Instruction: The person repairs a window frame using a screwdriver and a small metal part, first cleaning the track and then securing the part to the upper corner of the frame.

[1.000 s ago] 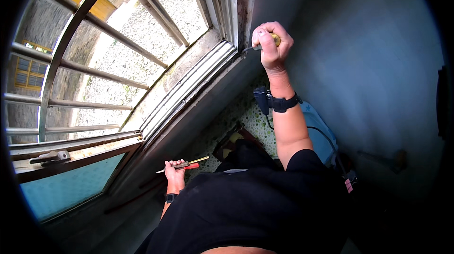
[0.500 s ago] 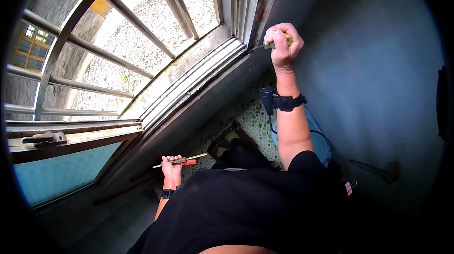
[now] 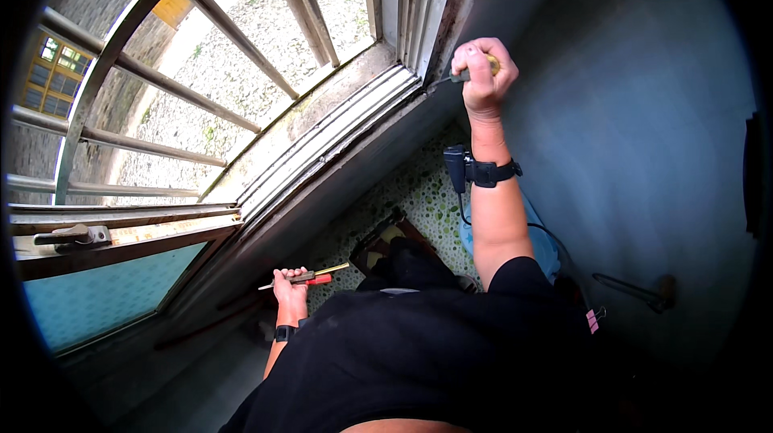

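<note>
My right hand point(image 3: 485, 78) is closed around the yellow and dark grey handle of a screwdriver point(image 3: 461, 77). Its thin shaft reaches left to the lower inner corner of the window frame point(image 3: 420, 87); whether the tip touches or sits in a gap is too small to tell. Lower left, away from the window, my left hand point(image 3: 290, 285) is wrapped round slim hand tools: a red-handled one point(image 3: 320, 280) and one with a thin yellowish rod point(image 3: 333, 269). A pale pointed end sticks out past the fingers on the left.
Metal bars point(image 3: 165, 82) stand outside the window. An open sash with a latch point(image 3: 74, 237) juts in at left. A grey wall point(image 3: 644, 95) rises at right. Below are a green pebble-patterned floor point(image 3: 427, 219) and a light blue tub point(image 3: 541, 232).
Both hands have stayed almost in place, each keeping its tools. Specks falling under the right-hand screwdriver earlier no longer show. The view has shifted very slightly.
</note>
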A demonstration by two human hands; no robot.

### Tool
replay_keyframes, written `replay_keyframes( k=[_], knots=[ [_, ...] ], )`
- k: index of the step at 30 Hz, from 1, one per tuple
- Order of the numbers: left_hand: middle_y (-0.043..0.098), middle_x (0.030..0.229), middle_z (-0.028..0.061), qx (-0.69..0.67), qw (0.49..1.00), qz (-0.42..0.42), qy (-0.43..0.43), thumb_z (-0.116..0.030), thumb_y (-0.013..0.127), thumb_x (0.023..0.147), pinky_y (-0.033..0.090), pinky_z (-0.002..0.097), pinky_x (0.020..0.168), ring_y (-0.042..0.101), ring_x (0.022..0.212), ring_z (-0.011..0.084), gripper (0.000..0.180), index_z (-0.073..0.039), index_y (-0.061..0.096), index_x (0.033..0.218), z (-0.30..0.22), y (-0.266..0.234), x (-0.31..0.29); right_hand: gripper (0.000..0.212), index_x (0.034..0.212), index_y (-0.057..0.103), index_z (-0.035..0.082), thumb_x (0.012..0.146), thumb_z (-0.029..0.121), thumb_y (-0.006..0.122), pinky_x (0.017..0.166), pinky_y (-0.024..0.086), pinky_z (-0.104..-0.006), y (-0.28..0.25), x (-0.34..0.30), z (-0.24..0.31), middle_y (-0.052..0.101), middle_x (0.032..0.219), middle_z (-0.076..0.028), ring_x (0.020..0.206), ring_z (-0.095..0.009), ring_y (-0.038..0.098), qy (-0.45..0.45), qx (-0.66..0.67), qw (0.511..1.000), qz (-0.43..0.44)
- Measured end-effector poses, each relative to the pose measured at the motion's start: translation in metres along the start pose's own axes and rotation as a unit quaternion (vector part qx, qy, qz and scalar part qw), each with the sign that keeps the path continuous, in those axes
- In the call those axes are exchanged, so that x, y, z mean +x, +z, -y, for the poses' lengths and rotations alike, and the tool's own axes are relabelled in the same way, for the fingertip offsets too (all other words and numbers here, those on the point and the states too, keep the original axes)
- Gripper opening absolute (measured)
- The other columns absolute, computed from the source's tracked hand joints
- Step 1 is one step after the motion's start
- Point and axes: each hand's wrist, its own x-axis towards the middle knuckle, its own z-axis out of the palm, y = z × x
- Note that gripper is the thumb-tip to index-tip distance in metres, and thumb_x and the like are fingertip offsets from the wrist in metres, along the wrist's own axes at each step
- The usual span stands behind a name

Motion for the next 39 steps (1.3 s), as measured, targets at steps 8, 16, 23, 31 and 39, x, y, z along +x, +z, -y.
replay_keyframes(
  k=[8,16,23,31,39],
  knots=[
    [0.037,0.053,0.0027,-0.001,1.000,0.010,-0.006,-0.037,0.031,0.097,0.043,0.0397,0.067,0.039,0.051,0.0197,0.043,-0.010,0.039,0.064,0.005,0.015,-0.003,0.013,0.072,0.050,-0.002,0.080,0.007,0.047,0.048,0.043,-0.0258,-0.010,-0.009,0.014,0.051,0.058,-0.008,0.050,-0.013,0.047,0.030,0.038,0.999,0.012],
    [0.037,0.053,0.0026,0.004,1.000,0.000,-0.001,-0.036,0.031,0.098,0.044,0.0393,0.067,0.039,0.051,0.0196,0.043,-0.010,0.039,0.065,0.003,0.009,-0.005,0.013,0.067,0.050,-0.001,0.077,0.008,0.050,0.047,0.041,-0.0229,0.000,-0.001,0.006,0.051,0.056,-0.005,0.048,-0.010,0.049,0.019,0.025,0.999,0.007],
    [0.037,0.053,0.0028,-0.012,1.000,0.004,-0.005,-0.036,0.031,0.098,0.043,0.0394,0.066,0.039,0.051,0.0196,0.043,-0.010,0.039,0.065,0.005,0.009,-0.007,0.013,0.068,0.051,-0.001,0.077,0.009,0.049,0.047,0.041,-0.0232,-0.002,-0.002,0.006,0.051,0.055,-0.005,0.048,-0.010,0.048,0.012,0.029,0.999,-0.012],
    [0.037,0.053,0.0028,0.002,1.000,0.001,0.004,-0.037,0.031,0.097,0.044,0.0394,0.065,0.039,0.051,0.0197,0.043,-0.010,0.038,0.064,0.007,0.014,-0.008,0.015,0.068,0.051,0.000,0.077,0.012,0.051,0.047,0.040,-0.0225,-0.011,-0.003,0.001,0.052,0.056,-0.002,0.047,-0.010,0.048,-0.004,0.020,1.000,-0.013],
    [0.037,0.053,0.0028,0.000,1.000,0.007,0.004,-0.037,0.031,0.097,0.044,0.0393,0.065,0.039,0.051,0.0197,0.043,-0.010,0.039,0.064,0.007,0.014,-0.009,0.014,0.068,0.050,0.000,0.078,0.009,0.050,0.048,0.041,-0.0232,-0.012,-0.003,0.014,0.052,0.057,-0.005,0.049,-0.010,0.048,0.015,0.065,0.998,0.004]
  ],
)
